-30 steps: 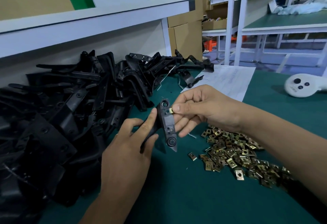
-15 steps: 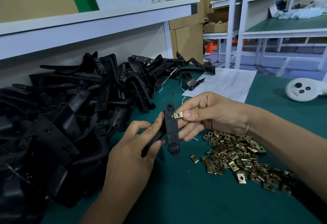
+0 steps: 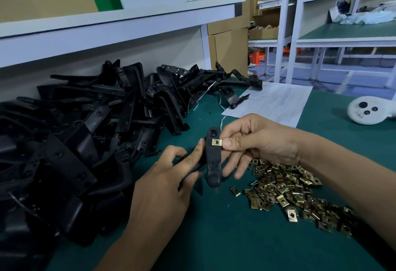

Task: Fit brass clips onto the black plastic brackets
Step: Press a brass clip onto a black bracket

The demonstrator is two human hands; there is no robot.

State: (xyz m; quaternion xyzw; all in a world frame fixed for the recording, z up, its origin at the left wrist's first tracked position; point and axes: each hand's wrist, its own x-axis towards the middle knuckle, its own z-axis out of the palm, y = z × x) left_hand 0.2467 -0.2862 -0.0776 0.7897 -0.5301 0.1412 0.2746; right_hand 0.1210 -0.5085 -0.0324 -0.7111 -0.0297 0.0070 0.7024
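My left hand [image 3: 169, 176] grips the light, stiff bracket [image 3: 213, 159] mid-length; my right hand [image 3: 255, 140] pinches the small, slippery clip [image 3: 216, 142] by its right edge.

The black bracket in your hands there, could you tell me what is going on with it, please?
A person is fitting a brass clip onto a black bracket. The left hand grips the bracket above the green table, and the right hand pinches the clip at its upper edge. Loose clips lie to the right, a bracket pile to the left.
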